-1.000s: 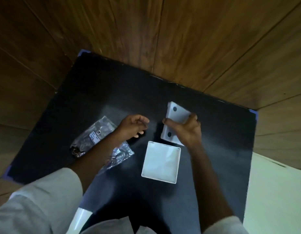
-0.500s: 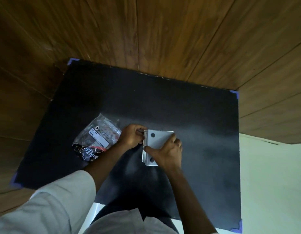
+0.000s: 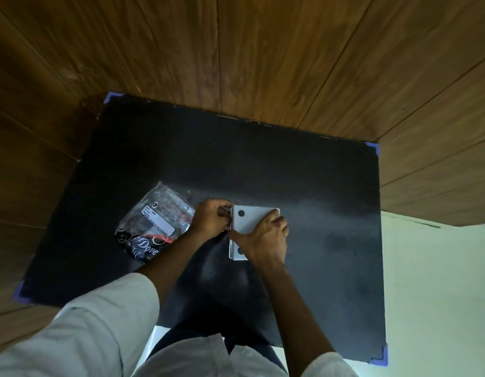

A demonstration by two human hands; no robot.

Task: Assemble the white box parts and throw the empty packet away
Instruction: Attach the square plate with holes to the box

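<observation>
A white square box (image 3: pixel 248 220) with two dark round holes lies on the black mat (image 3: pixel 317 213); a second white part lies under it, only its left rim showing. My right hand (image 3: pixel 265 236) lies flat on top of the box, fingers spread over its right and lower part. My left hand (image 3: pixel 212 220) pinches the box's left edge, fingers curled against it. A clear plastic packet (image 3: pixel 157 223) with a white label and dark printed lower half lies just left of my left wrist.
The black mat is taped at its corners with blue tape (image 3: pixel 372 148) on a wooden floor (image 3: pixel 235 50). A pale surface (image 3: pixel 437 295) lies to the right of the mat. My light sleeves and lap fill the bottom of the view.
My right hand carried the holed white part from the far side down onto the other white part. My left hand came in to its left edge. Since half a second ago, little moved.
</observation>
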